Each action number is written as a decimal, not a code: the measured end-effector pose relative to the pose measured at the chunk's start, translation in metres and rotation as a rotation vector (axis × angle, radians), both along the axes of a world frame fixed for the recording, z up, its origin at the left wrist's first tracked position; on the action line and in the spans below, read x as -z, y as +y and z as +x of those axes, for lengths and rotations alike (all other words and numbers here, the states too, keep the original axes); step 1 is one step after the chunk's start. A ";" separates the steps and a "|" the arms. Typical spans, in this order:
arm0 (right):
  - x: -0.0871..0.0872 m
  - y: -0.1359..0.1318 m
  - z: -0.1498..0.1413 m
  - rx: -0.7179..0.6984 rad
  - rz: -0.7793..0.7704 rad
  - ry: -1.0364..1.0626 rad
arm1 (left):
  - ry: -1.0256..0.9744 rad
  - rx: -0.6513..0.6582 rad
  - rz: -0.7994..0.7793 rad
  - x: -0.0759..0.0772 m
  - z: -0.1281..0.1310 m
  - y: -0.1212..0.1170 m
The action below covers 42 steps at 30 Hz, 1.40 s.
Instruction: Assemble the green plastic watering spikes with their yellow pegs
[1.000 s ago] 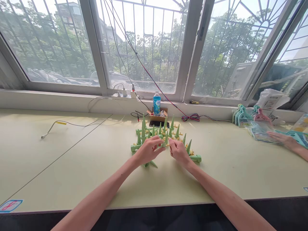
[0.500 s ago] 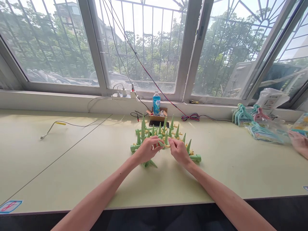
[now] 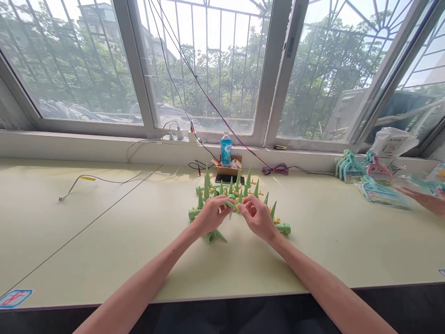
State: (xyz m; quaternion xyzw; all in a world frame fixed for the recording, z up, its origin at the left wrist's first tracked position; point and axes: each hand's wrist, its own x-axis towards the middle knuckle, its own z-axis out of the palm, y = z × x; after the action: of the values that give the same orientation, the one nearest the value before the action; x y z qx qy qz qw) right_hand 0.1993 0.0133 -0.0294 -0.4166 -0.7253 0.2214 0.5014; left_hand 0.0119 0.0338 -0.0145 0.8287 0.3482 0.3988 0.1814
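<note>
My left hand (image 3: 212,214) is closed around a green plant watering spike (image 3: 230,204) and holds it above the table. My right hand (image 3: 256,217) pinches at a small yellow valve (image 3: 237,208) at the spike's right end; the fingers hide part of it. Around and behind both hands, several more green watering spikes (image 3: 206,189) stand with their points up, many with yellow valves. One green spike (image 3: 219,235) lies on its side below my left wrist, and a green capped tube end (image 3: 284,228) shows right of my right hand.
A small cardboard box (image 3: 238,162) with a blue bottle (image 3: 225,149) and a dark phone (image 3: 225,179) sit behind the spikes. Coiled cable (image 3: 278,170) lies by the sill. Bagged plastic hangers (image 3: 382,191) are at right, near another person's hand (image 3: 426,199). A white cable (image 3: 71,188) lies left.
My right hand's fingers have shifted slightly left and changed their hold at the yellow valve. The held spike has turned slightly. At far right, the other person's hand has lifted a plastic bag.
</note>
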 end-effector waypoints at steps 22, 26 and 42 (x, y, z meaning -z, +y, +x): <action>0.025 0.002 -0.013 0.095 0.406 -0.426 | -0.114 0.128 -0.333 0.006 0.002 0.000; 0.029 0.003 -0.013 0.101 0.459 -0.452 | -0.105 0.131 -0.331 0.006 0.002 0.000; 0.028 0.002 -0.014 0.060 0.466 -0.474 | -0.073 0.123 -0.316 0.003 0.002 -0.002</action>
State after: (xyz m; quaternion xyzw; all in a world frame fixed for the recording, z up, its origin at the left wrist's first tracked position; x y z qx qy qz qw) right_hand 0.1857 0.0150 -0.0572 -0.3519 -0.8402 -0.0684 0.4068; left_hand 0.0142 0.0316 -0.0175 0.7946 0.3484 0.3573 0.3459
